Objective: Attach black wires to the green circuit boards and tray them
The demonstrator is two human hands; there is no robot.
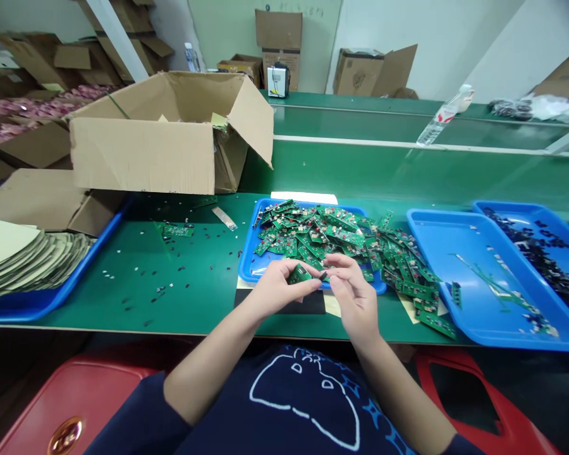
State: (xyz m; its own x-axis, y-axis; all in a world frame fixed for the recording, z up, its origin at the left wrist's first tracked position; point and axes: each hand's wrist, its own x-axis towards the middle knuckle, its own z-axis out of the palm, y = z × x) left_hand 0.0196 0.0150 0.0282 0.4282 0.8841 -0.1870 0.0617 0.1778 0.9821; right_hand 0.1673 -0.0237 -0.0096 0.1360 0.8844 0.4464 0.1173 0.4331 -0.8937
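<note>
Head view, looking down and forward over a long green worktop [208, 309]. At the near edge, in the middle, the left hand [277, 287] grips a small green printed circuit board [298, 274] between thumb and fingers. The right hand [358, 300] meets it from the right, its fingertips apparently pinched on a small black component [323, 276] at the board's right end; whether this component is attached to the board cannot be told. Both hands are above the near rim of a shallow blue plastic tray [248, 259], in which similar boards with red and white parts lie in a disordered heap. Further green boards [408, 272] lie beyond its right rim, on the worktop, reaching a second blue plastic tray [436, 246] with thin green strips. A third blue tray [526, 207], farther right, holds many small black pieces [545, 265]. To the left, tiny black and white fragments [159, 291] are scattered on the worktop; on the far left stands an open brown cardboard box [142, 155].

Likely faults, by judgement: a sideways or uneven pull by the right hand could bend or crack the board, or damage its contacts; a slipping pinch could send the small black component among the fragments or into the heap, where it would be hard to find. Boards nearest the front edge could fall if brushed by the right forearm.
</note>
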